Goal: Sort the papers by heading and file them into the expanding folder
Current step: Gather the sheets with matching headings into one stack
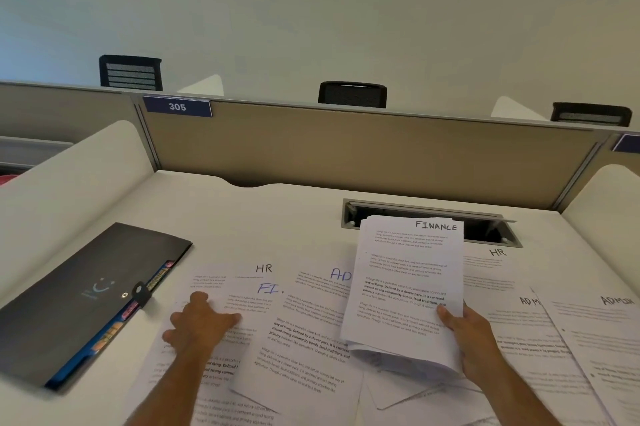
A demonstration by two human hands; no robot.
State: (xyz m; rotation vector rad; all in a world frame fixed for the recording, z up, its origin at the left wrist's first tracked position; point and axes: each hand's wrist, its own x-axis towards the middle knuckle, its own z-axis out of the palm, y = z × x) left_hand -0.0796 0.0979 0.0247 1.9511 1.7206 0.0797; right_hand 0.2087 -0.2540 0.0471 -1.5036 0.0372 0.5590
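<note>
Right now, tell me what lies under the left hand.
The left hand presses on overlapping sheets: one headed HR and one headed FI. Their text beneath the palm is covered, as is anything lower in the pile.

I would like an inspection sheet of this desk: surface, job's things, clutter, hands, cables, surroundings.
Surface: white desk, mostly covered by papers near the person.
Job's things: loose papers headed HR, FI, AD, ADMIN spread flat; black folder at left, coloured tabs showing.
Clutter: nothing seen.
Hands: left hand rests on the loose papers; right hand holds a FINANCE stack lifted off the desk.
Cables: nothing seen; open cable slot at the back.
Surroundings: tan divider labelled 305, chairs behind.
</note>
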